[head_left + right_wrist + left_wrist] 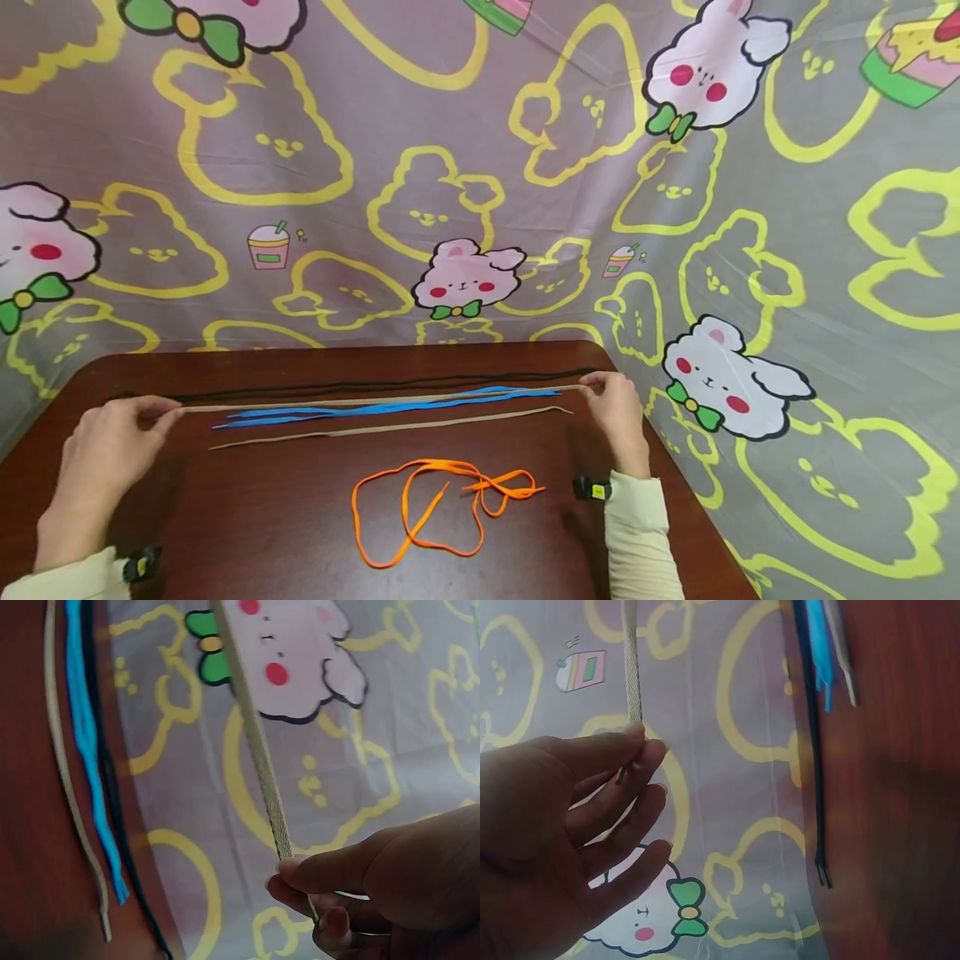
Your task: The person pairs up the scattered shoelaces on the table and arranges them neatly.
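A beige flat shoelace (300,405) is stretched nearly straight between the two hands, raised off the table. My left hand (112,446) pinches one end between thumb and index finger; in the left wrist view a short tip of the lace (632,667) pokes out below the pinch. At the other end my right hand (618,417) pinches the lace (262,765) the same way. Below it on the table lie a doubled blue shoelace (390,408), a black shoelace (337,389) behind, and a second beige shoelace (420,427) nearer me, all laid roughly sideways.
An orange shoelace (442,463) lies in loose, crossing loops on the front middle of the dark brown table (300,517). Patterned cloth (360,175) hangs behind the table and along its right side. Each wrist carries a small black camera (592,489).
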`<state>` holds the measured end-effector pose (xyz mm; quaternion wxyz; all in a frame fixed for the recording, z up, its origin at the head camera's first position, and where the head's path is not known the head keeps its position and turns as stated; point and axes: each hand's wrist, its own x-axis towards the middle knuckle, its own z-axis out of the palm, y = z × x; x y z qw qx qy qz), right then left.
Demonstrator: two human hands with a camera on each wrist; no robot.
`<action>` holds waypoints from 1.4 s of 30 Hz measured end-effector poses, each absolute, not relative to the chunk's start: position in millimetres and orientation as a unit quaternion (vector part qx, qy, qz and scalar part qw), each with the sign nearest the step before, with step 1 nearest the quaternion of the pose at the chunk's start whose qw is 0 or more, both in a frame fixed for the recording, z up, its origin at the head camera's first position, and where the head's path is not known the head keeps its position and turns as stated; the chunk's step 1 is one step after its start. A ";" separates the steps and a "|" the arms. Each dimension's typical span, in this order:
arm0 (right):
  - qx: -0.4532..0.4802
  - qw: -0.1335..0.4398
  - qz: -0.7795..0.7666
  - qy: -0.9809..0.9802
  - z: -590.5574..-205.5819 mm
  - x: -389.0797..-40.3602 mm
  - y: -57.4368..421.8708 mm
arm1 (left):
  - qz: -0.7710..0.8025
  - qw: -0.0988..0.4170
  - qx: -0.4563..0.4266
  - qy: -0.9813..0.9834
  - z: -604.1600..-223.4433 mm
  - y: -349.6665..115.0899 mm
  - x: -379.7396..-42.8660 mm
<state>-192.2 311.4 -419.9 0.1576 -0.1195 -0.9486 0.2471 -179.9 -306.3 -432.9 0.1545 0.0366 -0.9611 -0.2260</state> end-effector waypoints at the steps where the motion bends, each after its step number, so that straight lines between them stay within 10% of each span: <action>1: -0.119 0.154 0.241 -0.951 -421.7 -193.2 312.1 | -0.222 0.154 0.039 -0.962 -433.1 -307.7 -180.2; 42: -0.099 0.021 0.142 -0.985 -489.0 -224.4 336.3 | -0.181 0.001 -0.038 -0.983 -486.3 -321.9 -205.4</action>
